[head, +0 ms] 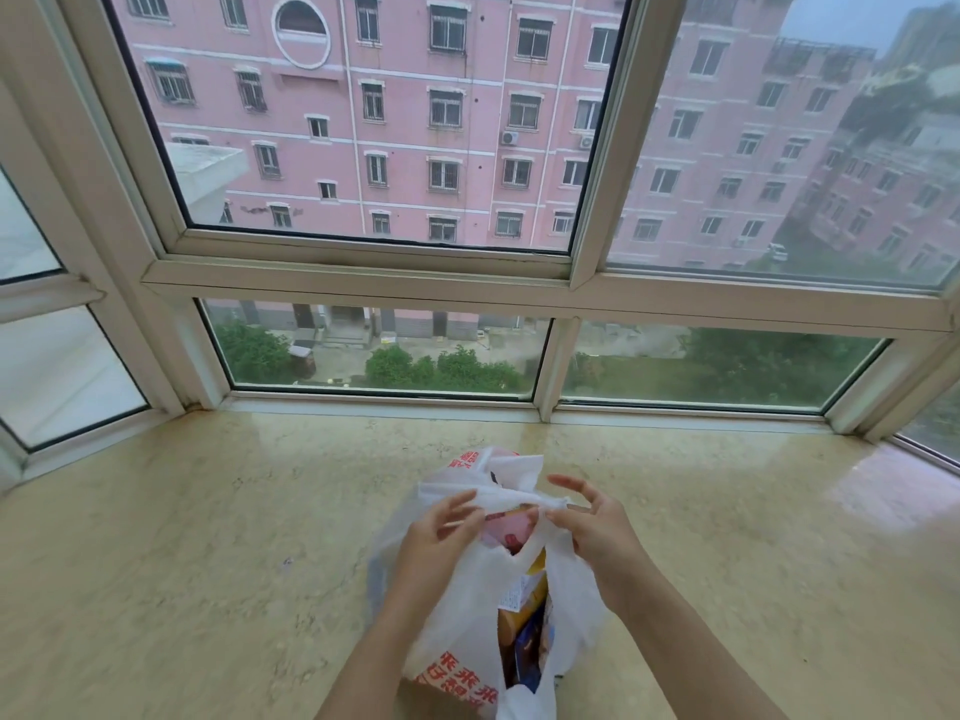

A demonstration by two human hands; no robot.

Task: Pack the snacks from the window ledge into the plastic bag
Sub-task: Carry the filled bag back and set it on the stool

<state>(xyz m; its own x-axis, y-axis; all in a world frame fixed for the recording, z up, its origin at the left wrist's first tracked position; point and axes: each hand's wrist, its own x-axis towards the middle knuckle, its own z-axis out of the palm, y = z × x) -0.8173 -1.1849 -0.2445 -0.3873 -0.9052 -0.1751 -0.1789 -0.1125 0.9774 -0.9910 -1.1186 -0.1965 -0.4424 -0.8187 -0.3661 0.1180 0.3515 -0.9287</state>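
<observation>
A white plastic bag [467, 605] with red print stands on the beige marble window ledge [182, 537], near its front middle. Snack packets [524, 615] in pink, yellow, orange and blue show through the bag's gaps. The bag's two far handles are twisted together into a taut strand across its top. My left hand [441, 532] pinches the left end of that strand. My right hand [592, 522] pinches the right end by a small knot, with its other fingers spread above.
White window frames [363, 275] with glass panes close off the ledge at the back and on both sides. Bare marble lies left and right of the bag. Outside are a pink apartment block and green shrubs.
</observation>
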